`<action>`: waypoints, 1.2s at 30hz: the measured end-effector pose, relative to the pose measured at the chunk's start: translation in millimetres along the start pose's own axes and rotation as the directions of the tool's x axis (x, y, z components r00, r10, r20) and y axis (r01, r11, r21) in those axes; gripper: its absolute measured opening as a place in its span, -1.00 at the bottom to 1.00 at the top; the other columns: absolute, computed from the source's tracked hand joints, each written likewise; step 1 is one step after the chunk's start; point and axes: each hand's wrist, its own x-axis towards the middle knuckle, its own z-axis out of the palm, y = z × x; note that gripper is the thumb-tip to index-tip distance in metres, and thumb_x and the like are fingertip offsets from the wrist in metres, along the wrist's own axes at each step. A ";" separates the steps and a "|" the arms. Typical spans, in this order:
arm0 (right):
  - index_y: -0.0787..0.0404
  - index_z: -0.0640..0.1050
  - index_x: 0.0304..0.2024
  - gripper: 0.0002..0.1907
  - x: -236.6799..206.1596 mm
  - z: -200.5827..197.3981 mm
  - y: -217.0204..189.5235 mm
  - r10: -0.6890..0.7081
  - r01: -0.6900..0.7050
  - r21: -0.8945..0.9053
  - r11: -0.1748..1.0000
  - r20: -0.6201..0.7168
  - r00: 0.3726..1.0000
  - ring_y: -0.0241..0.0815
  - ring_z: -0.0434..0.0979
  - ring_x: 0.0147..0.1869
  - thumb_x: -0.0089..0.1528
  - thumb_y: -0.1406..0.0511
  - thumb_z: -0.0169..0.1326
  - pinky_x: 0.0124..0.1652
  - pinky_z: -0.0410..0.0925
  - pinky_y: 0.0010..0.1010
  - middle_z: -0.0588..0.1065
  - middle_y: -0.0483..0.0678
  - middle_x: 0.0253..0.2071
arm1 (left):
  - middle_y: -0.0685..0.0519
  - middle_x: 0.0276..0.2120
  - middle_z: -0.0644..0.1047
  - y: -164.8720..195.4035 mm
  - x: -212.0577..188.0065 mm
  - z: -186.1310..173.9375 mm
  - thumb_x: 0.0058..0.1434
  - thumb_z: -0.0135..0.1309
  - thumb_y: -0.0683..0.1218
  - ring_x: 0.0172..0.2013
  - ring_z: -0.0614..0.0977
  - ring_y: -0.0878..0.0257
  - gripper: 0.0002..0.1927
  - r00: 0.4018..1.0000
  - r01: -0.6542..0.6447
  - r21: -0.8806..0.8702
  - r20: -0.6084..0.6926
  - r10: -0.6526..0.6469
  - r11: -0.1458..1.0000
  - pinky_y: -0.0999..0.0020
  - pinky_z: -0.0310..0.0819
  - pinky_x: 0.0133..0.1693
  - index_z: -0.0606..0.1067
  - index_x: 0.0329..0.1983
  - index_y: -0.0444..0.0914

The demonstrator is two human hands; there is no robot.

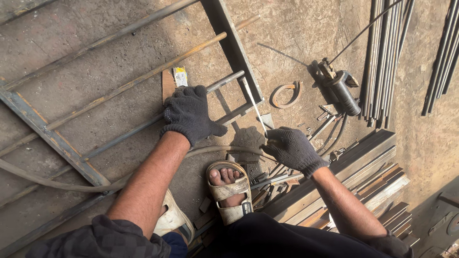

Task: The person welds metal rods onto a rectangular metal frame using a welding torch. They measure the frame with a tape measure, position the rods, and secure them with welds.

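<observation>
Left hand [190, 114], gloved, lies spread flat on a round bar [138, 127] of the steel frame [52, 138]. Right hand [292, 149] pinches a thin welding rod [253, 105], tip at the frame's corner.

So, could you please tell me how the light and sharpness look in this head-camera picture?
Head view: hard sunlight from the left, with crisp shadows thrown rightward by the left hand and angle grinder; everything sharp, no glare; the rod bundle bows slightly, suggesting wide-lens distortion.
</observation>
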 end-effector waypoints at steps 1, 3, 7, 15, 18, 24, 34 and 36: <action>0.11 0.63 0.03 -0.51 -4.3 3.3 7.0 0.018 -0.019 0.016 1.000 0.022 1.000 -0.15 0.72 -0.13 0.13 0.03 0.27 -0.11 0.56 -0.31 0.66 -0.02 -0.16 | -0.29 0.20 0.35 -0.6 -0.1 -0.5 -0.17 0.37 0.51 0.24 0.41 -0.13 0.22 1.000 0.009 -0.002 0.017 -0.009 1.000 -0.15 0.39 0.12 0.19 0.34 -0.29; 0.10 0.64 0.00 -0.52 -8.9 9.3 18.3 0.043 -0.043 -0.001 0.999 0.062 0.997 -0.15 0.72 -0.12 0.12 0.02 0.29 -0.09 0.56 -0.29 0.67 -0.03 -0.17 | -0.30 0.20 0.35 -1.5 -0.6 -1.3 -0.19 0.39 0.51 0.22 0.42 -0.13 0.23 1.000 -0.003 -0.018 -0.025 0.003 1.000 -0.16 0.38 0.11 0.20 0.32 -0.31; 0.06 0.66 -0.05 -0.57 -8.3 15.6 28.7 0.047 -0.039 -0.070 0.997 0.110 0.993 -0.13 0.72 -0.14 0.12 0.02 0.29 -0.10 0.55 -0.25 0.67 -0.02 -0.20 | -0.29 0.18 0.38 -1.9 -1.1 -2.9 -0.20 0.39 0.51 0.20 0.46 -0.13 0.21 1.000 0.011 -0.019 -0.020 -0.011 1.000 -0.17 0.39 0.12 0.24 0.30 -0.31; 0.09 0.53 -0.06 -0.54 -10.5 17.8 32.0 -0.101 0.111 -0.078 0.991 0.130 0.986 -0.05 0.70 -0.09 0.10 0.06 0.34 -0.10 0.55 -0.20 0.64 -0.01 -0.20 | -0.29 0.18 0.37 -3.2 -0.3 -1.4 -0.22 0.40 0.52 0.20 0.45 -0.13 0.24 0.998 -0.016 -0.021 -0.055 0.015 1.000 -0.19 0.39 0.11 0.22 0.31 -0.32; 0.09 0.50 -0.01 -0.51 -11.4 23.8 27.9 -0.111 0.121 -0.094 0.988 0.104 0.988 -0.03 0.69 -0.08 0.10 0.07 0.33 -0.10 0.54 -0.20 0.62 0.00 -0.17 | -0.30 0.18 0.37 -3.2 0.8 -0.9 -0.22 0.40 0.53 0.21 0.44 -0.14 0.27 0.999 -0.016 -0.010 -0.033 0.016 1.000 -0.19 0.37 0.13 0.21 0.32 -0.33; 0.04 0.65 -0.17 -0.64 -8.9 7.7 30.0 -0.019 0.036 -0.205 0.978 0.086 0.996 -0.09 0.69 -0.20 0.12 0.01 0.28 -0.20 0.57 -0.27 0.61 -0.02 -0.22 | -0.28 0.19 0.37 -3.4 0.5 -2.1 -0.22 0.41 0.52 0.22 0.43 -0.12 0.27 1.000 0.000 -0.023 -0.020 -0.001 1.000 -0.17 0.36 0.15 0.20 0.34 -0.32; 0.05 0.68 -0.18 -0.57 -21.0 -41.5 35.4 0.002 0.007 -0.269 0.963 0.035 0.999 -0.12 0.71 -0.13 0.11 -0.08 0.27 -0.12 0.55 -0.24 0.67 -0.05 -0.18 | -0.31 0.22 0.32 -3.5 1.6 -1.3 -0.22 0.42 0.51 0.23 0.40 -0.18 0.28 1.000 -0.002 -0.022 -0.022 0.002 1.000 -0.28 0.30 0.15 0.17 0.34 -0.31; 0.08 0.61 0.03 -0.46 -9.5 -58.0 39.3 0.044 -0.175 -0.300 0.938 -0.396 0.917 -0.02 0.67 -0.04 0.17 -0.09 0.28 -0.11 0.52 -0.16 0.61 0.05 -0.02 | -0.29 0.21 0.36 -3.9 2.5 -1.0 -0.23 0.42 0.49 0.23 0.43 -0.14 0.28 1.000 -0.002 -0.061 -0.025 0.001 0.998 -0.21 0.36 0.14 0.18 0.35 -0.33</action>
